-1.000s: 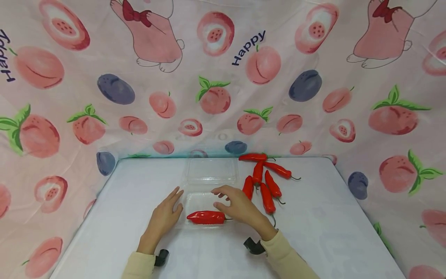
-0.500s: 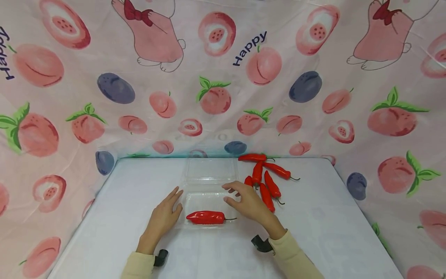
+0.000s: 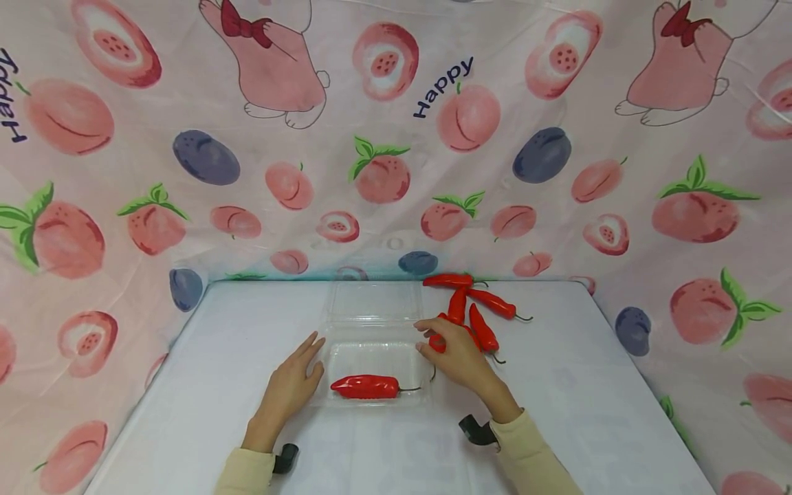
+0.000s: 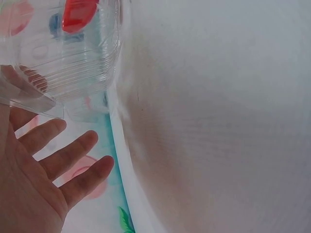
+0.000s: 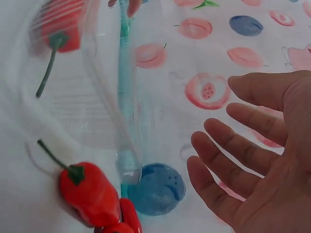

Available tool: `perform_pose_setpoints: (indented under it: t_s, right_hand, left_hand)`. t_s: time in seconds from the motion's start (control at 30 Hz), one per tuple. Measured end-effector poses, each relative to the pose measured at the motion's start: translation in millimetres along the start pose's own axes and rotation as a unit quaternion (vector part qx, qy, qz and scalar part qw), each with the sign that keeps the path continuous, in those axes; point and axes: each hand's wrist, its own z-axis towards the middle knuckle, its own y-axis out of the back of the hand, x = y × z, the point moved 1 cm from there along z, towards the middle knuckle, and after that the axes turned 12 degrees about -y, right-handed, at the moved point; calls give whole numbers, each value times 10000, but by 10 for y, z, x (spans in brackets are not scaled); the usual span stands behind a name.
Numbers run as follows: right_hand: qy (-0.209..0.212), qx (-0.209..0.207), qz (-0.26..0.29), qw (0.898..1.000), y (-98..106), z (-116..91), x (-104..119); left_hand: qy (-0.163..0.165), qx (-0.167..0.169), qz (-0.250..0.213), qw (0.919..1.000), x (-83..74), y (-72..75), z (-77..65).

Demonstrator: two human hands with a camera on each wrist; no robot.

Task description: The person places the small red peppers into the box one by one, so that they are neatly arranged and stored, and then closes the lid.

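A clear plastic clamshell box [image 3: 346,354] lies unfolded on the white table, its lid [image 3: 376,302] toward the back. Inside its near half rests one red chili pepper [image 3: 365,386], stem to the right. My left hand [image 3: 289,385] is beside the box's left edge, fingers extended; in the left wrist view its thumb is partly behind the clear wall [image 4: 87,63]. My right hand [image 3: 460,354] hovers by the right edge, over part of the pepper group, fingers loosely bent and holding nothing. A chili pepper [image 5: 90,194] lies near it in the right wrist view.
Several more red chili peppers lie right of the box, among them one at the back edge [image 3: 448,280] and one pointing right [image 3: 493,302]. A fruit-print cloth [image 3: 396,137] hangs behind the table. Black wrist mounts [image 3: 476,430] show below the hands.
My right hand has moved right, from over the box to beside its right edge, now covering some of the loose peppers. The left hand and the pepper in the box stay put.
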Motion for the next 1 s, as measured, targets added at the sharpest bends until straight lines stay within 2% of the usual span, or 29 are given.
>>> perform_pose_setpoints:
  t_s: [0.17, 0.53, 0.73, 1.0]
  right_hand:
    - [-193, -77, -247, 9995, 42, 2, -100]
    - [-475, -85, -69, 9988, 152, 55, -332]
    - [-520, -237, -8, 9984, 220, 94, -447]
    - [-783, -417, -140, 9960, 281, 146, -656]
  left_hand:
    - [-34, -47, 37, 10000, 6, -3, 1]
    - [-47, -28, 76, 10000, 10, 0, -1]
    - [-43, -28, 118, 9999, 15, 7, 1]
    - [-36, 10, 85, 10000, -2, 18, 1]
